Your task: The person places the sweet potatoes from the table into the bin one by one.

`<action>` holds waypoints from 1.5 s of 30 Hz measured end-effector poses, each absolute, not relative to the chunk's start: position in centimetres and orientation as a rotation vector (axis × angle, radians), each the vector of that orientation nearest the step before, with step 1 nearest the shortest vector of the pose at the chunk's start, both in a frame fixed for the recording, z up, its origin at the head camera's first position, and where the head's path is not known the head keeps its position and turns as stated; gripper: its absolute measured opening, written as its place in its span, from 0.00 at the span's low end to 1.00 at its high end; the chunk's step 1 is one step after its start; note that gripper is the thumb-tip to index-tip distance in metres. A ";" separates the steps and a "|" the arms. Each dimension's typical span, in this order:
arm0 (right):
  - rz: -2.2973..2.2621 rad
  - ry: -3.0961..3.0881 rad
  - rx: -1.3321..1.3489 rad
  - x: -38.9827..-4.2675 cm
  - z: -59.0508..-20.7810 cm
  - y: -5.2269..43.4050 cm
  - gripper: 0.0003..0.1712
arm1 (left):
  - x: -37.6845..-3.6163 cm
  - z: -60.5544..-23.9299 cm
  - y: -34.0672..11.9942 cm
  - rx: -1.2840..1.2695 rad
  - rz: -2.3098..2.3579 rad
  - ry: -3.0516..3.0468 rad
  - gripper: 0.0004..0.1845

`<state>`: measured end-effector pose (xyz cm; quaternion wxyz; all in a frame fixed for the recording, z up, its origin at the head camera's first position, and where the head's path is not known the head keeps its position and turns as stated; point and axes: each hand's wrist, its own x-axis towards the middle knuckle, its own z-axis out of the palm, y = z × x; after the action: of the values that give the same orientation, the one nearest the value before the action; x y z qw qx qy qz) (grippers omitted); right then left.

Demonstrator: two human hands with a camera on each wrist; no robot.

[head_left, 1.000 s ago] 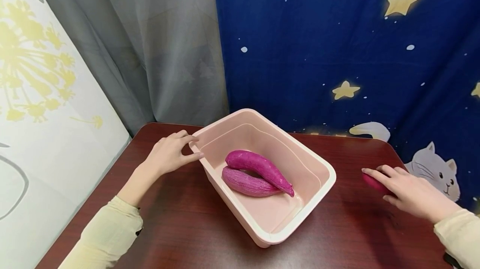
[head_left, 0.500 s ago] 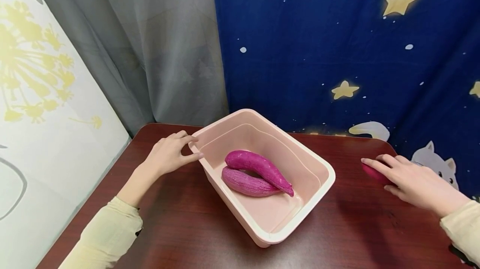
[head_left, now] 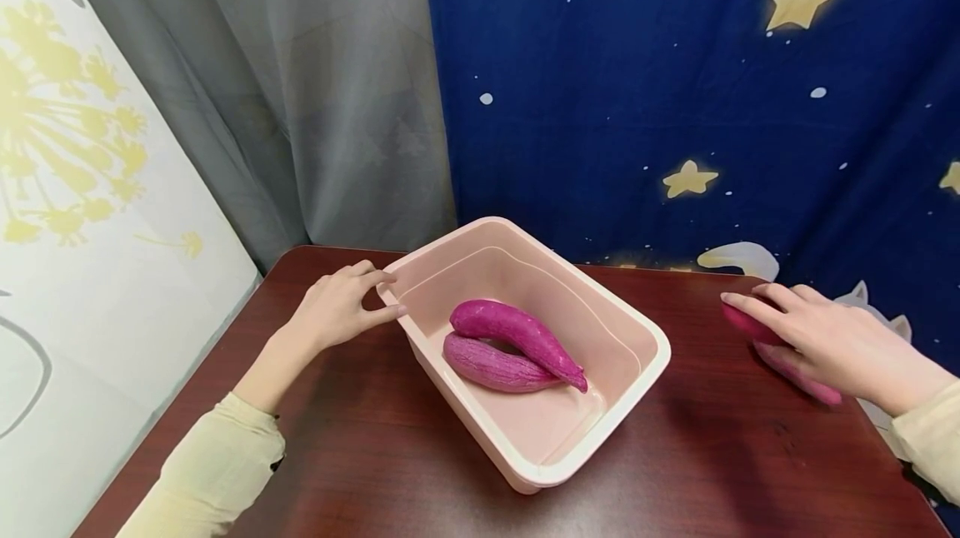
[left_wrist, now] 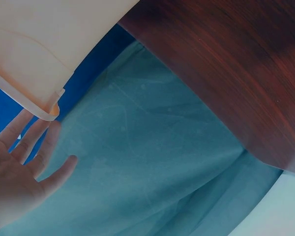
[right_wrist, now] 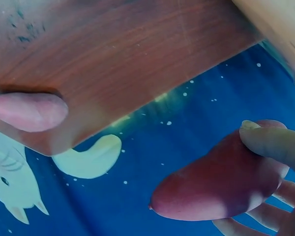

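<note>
Table [head_left: 360, 455]: dark red-brown wood, carries all items. Backdrop behind it: blue star-and-cat cloth [head_left: 675, 105], grey curtain [head_left: 315, 88], white panel w/ yellow flower print [head_left: 82, 146] on the person's left.

Tub [head_left: 645, 336]: pale pink plastic, rectangular, set at an angle mid-table. Its near-left corner lies directly at the L fingertips. Contents: two purple sweet potatoes side by side, touching; upper one [head_left: 517, 338] brighter magenta, lower one [head_left: 487, 367] duller, partly tucked under it. Both well apart from either hand's fingers.

Left hand [head_left: 337, 309]: on table beside tub. Fingers straight to relaxed, thumb tip and forefinger tip touching the tub rim at the corner. Nothing gripped. L wrist view confirms: fingers [left_wrist: 24, 142] spread, tub corner just beyond the tips.

Right hand [head_left: 832, 338]: at far R of table, raised off the surface. Fingers curled round a third sweet potato [right_wrist: 221, 179], reddish-purple; thumb on top, other fingers beneath per R wrist view. In head view only its blunt end [head_left: 738, 321] shows past the fingertips.

Fourth sweet potato [head_left: 798, 376]: paler pink, lies on table near the R edge, just below and behind the R fingers, not touched by them. R wrist view shows it [right_wrist: 29, 112] resting at the table edge, apart from the held one.

Sleeves: pale yellow, both arms.
</note>
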<state>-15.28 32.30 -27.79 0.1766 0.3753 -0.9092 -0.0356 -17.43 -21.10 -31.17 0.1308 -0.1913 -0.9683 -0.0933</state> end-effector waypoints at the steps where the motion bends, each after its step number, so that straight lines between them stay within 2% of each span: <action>1: -0.107 -2.578 1.056 -15.3 -27.6 32.2 0.33 | -17.4 -31.2 -21.1 -0.555 -0.271 -2.813 0.28; 3: -0.121 -2.587 1.044 -15.4 -27.1 31.9 0.30 | -17.4 -31.2 -21.0 -0.555 -0.270 -2.815 0.27; 7: -0.158 -2.611 1.008 -15.4 -26.2 31.3 0.40 | -17.4 -31.3 -21.0 -0.556 -0.265 -2.815 0.27; 16: -0.178 -2.473 1.142 -16.0 -24.0 29.7 0.44 | -17.4 -31.1 -21.0 -0.568 -0.254 -2.806 0.27; 20: -0.184 -2.452 1.161 -16.3 -23.3 28.8 0.42 | -17.4 -31.1 -21.0 -0.570 -0.256 -2.806 0.27; 21: -0.187 -2.451 1.163 -16.4 -23.1 28.6 0.36 | -17.4 -31.1 -21.0 -0.569 -0.257 -2.805 0.27; 26: -0.201 -2.467 1.144 -16.6 -22.4 27.2 0.33 | -17.4 -31.1 -21.0 -0.569 -0.255 -2.801 0.27; 27: -0.206 -2.473 1.140 -16.6 -22.2 26.9 0.33 | -17.4 -31.1 -21.0 -0.568 -0.254 -2.802 0.27; 28: -0.209 -2.479 1.136 -16.6 -22.1 26.7 0.38 | -17.4 -31.2 -21.0 -0.568 -0.253 -2.802 0.27; 29: -0.217 -2.483 1.137 -16.7 -21.9 26.4 0.39 | -17.4 -31.2 -21.0 -0.569 -0.252 -2.802 0.27; 36: -0.236 -2.415 1.214 -16.9 -21.0 24.5 0.35 | -17.5 -31.1 -21.1 -0.568 -0.261 -2.806 0.27; 45: -0.333 -2.362 1.296 -17.3 -19.9 21.9 0.37 | -17.5 -31.1 -21.1 -0.570 -0.259 -2.812 0.27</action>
<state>-17.33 21.88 -19.85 0.2118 0.4664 -0.8504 -0.1199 -17.51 -21.08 -31.08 0.1302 -0.1961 -0.9678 -0.0890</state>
